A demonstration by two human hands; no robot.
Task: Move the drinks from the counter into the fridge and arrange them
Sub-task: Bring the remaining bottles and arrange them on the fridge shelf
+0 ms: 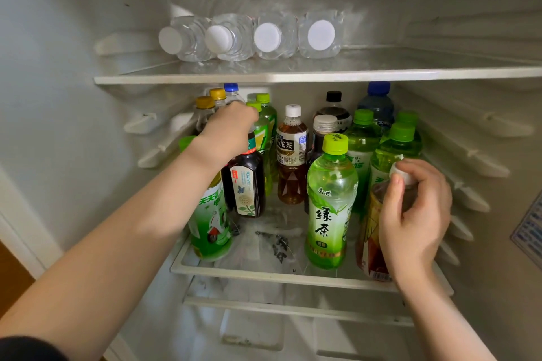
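Dark tea bottle (246, 187) stands upright on the left of the middle shelf (264, 272) — left hand (227, 129) curled over its top, gripping it. Amber tea bottle (371, 231) sits front right, right hand (416, 214) pinching its white cap. Green tea bottle (330, 202) just beside it. Four water bottles (272, 36) lie on the upper shelf (293, 76).

4 clear water bottles (272, 38) lie sideways on the upper shelf (381, 75), white caps facing near. Upright on the lower shelf (264, 272): a green tea bottle (331, 199) near centre, a brown tea bottle (291, 155) behind it, a dark tea bottle (246, 187) left, top gripped by the left hand (231, 123), an amber bottle (370, 231) near right, cap pinched by the right hand (416, 214).
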